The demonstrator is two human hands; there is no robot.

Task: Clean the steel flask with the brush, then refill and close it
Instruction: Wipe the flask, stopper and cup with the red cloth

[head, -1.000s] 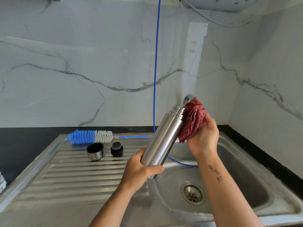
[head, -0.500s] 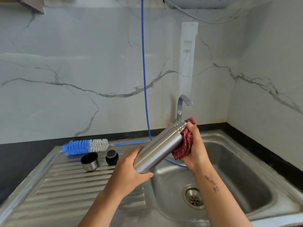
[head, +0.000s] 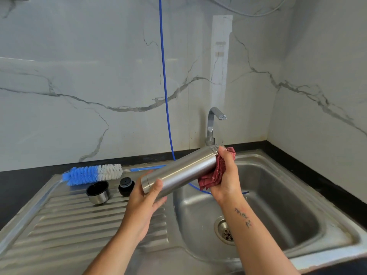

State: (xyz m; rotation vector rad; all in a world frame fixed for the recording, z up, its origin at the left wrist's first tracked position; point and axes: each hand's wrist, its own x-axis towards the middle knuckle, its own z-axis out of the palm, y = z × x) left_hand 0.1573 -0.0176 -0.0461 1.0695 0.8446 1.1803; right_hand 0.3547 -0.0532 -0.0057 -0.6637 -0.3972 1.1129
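The cylindrical brushed-steel flask (head: 179, 171) lies tilted over the steel sink's (head: 294, 197) left rim. The left hand (head: 146, 197) grips its base; the right hand (head: 226, 175) presses a crumpled red cloth (head: 213, 176) against its neck. The blue-and-white bristle brush (head: 92, 174), 1 steel cup lid (head: 98, 192) and 1 black stopper (head: 126, 186) rest on the drainboard (head: 65, 225).

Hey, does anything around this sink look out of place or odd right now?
One thing: a blue hose hangs down the wall and trails into the sink basin instead of joining the tap. Nothing looks spilled or damaged.
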